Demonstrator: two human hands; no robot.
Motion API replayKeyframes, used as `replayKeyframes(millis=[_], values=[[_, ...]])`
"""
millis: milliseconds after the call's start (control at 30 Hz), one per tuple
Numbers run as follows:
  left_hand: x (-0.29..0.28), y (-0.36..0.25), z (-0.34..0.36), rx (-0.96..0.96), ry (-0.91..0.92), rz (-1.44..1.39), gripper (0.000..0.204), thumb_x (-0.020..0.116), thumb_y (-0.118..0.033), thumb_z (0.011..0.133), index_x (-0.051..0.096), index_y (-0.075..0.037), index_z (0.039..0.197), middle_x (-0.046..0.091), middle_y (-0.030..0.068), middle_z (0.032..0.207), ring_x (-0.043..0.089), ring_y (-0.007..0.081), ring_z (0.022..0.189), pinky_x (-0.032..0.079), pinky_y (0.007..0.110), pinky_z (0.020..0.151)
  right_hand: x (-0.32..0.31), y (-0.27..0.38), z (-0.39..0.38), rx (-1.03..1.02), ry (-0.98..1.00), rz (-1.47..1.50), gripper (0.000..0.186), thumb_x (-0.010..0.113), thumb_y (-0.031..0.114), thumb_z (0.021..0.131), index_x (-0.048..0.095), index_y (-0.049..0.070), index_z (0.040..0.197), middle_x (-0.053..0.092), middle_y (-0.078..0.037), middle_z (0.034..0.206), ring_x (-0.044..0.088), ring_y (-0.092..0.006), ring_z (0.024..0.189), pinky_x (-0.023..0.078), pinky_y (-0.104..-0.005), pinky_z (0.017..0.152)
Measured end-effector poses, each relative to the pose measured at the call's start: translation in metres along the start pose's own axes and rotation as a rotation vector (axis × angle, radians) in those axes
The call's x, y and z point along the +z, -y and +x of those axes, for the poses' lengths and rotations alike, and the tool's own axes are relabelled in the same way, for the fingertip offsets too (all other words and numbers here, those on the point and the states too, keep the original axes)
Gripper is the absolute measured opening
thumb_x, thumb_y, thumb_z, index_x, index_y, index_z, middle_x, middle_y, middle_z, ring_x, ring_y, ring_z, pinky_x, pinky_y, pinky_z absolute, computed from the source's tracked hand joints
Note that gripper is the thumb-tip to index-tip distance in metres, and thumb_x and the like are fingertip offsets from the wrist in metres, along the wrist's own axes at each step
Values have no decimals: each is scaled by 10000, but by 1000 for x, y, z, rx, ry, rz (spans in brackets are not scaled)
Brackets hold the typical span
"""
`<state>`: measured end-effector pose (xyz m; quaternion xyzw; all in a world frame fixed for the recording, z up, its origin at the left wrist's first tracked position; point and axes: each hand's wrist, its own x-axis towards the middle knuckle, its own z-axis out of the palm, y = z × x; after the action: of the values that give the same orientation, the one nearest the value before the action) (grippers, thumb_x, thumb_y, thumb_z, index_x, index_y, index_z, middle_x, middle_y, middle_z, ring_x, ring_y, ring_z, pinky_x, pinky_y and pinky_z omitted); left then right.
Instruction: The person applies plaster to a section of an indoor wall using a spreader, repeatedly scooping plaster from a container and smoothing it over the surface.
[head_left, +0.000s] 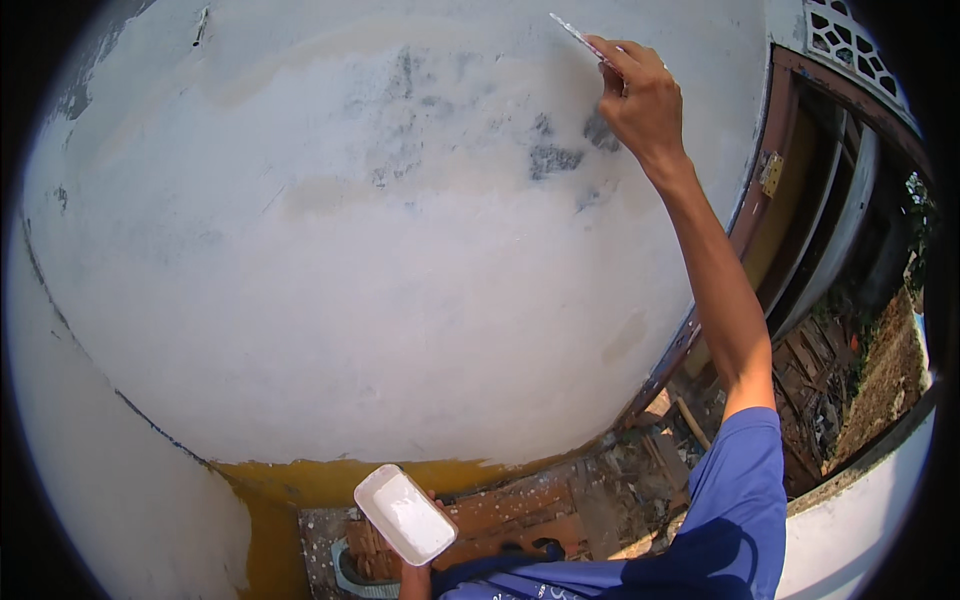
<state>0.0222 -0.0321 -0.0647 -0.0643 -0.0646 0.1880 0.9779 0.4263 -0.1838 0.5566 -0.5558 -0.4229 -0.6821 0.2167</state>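
My right hand (645, 105) is raised high at the wall, its fingers closed around a thin flat putty scraper (575, 35). The scraper shows nearly edge-on, smeared with white, its tip pointing up and left. Whether it touches the wall, I cannot tell. Low in the view, my left hand (417, 573) holds up a white rectangular tub (405, 515) from beneath, most of its fingers hidden behind it. White paste coats the inside of the tub. Facing me is a whitish wall (400, 290) with dark grey patches (555, 160) and damp-looking beige smears below and left of the scraper.
A brown door frame (780, 130) with a hinge borders the wall on the right, under a white patterned vent block (850, 45). Yellow paint (330, 483) runs along the wall's foot. Boards and rubble (640, 490) litter the floor. A greenish curved object (355, 575) lies below the tub.
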Motion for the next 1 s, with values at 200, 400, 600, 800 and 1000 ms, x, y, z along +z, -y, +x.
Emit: replayKeyframes(millis=[200,400,600,800,1000], values=[[11,-10,-6,83,71,274,936,585,-735,812,335,-218,1552,378,219,1542,421,431,1384,271,785,1069,20,107,-74,-210,365,121,436,638,-52,702,686,95,1110,655,-37,965,634,-258,947,592,-370,689],[0,-20,-11,51,-5,107,896,562,-728,836,340,-233,1549,389,163,1551,408,416,1389,254,763,1093,-4,89,-93,2,416,363,373,637,-60,743,700,125,1061,685,-8,953,639,-229,879,569,-354,628],[7,-10,-9,68,0,185,953,609,-742,793,332,-240,1554,381,200,1547,433,408,1380,268,762,1082,9,6,-48,84,41,18,459,634,-66,728,694,143,1132,701,-15,1035,639,-250,892,563,-373,621],[2,-12,-5,83,10,154,915,562,-748,824,349,-229,1547,395,219,1527,431,432,1374,263,780,1074,10,81,-111,-83,348,135,496,644,-79,680,664,106,1140,653,-10,1032,627,-261,941,589,-376,677],[17,-14,6,56,77,199,931,552,-759,822,339,-221,1552,373,239,1537,423,451,1375,257,802,1058,-14,27,-67,96,237,204,388,643,-29,778,711,127,1126,702,-37,1020,649,-255,939,568,-374,737]])
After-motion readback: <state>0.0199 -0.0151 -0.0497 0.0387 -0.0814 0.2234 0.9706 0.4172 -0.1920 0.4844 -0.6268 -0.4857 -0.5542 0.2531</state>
